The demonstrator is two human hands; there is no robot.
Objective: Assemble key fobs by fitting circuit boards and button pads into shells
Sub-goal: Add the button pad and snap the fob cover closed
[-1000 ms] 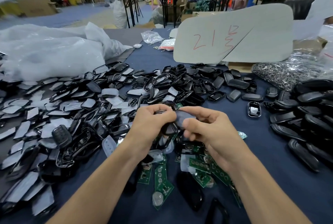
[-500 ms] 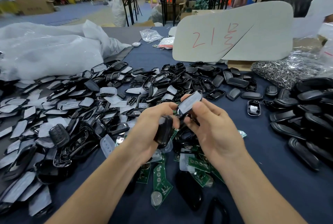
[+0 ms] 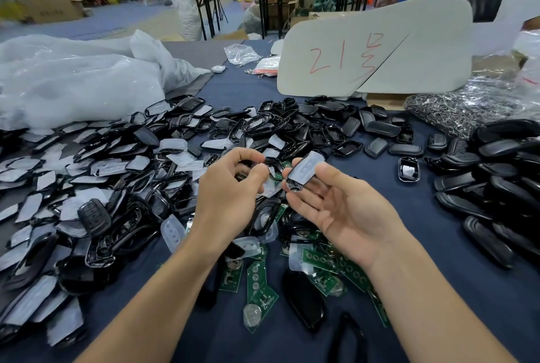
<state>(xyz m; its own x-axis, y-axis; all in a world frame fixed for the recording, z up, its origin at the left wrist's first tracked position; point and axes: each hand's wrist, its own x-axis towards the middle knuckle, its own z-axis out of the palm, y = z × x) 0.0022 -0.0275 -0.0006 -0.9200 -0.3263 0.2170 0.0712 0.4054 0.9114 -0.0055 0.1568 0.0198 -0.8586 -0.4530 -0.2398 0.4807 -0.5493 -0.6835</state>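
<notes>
Dark blue cloth is covering the table (image 3: 423, 260) we are working at, giving the small dark parts a soft, plain ground. Clear plastic bags (image 3: 73, 82) are slumping at the far left, and a grey card (image 3: 409, 50) with red marks is leaning at the far side. A loose heap of black shells (image 3: 122, 175) is spreading over the left and middle. Closed-looking black fobs (image 3: 496, 175) are stacking at the right, apart from the loose parts; we are judging them finished work. Green circuit boards (image 3: 260, 283) are lying nearest us, within easy reach.

Our right hand (image 3: 339, 207) is lying palm up and half open. Its fingers are propping a shell half (image 3: 293, 184) faced with a pale button pad (image 3: 307, 164), tilted toward us as if for checking. Our left hand (image 3: 230, 193) is curling, thumb and forefinger pinching a black shell frame (image 3: 276, 168) just left of it. The two pieces are sitting close but apart, seemingly awaiting mating.
</notes>
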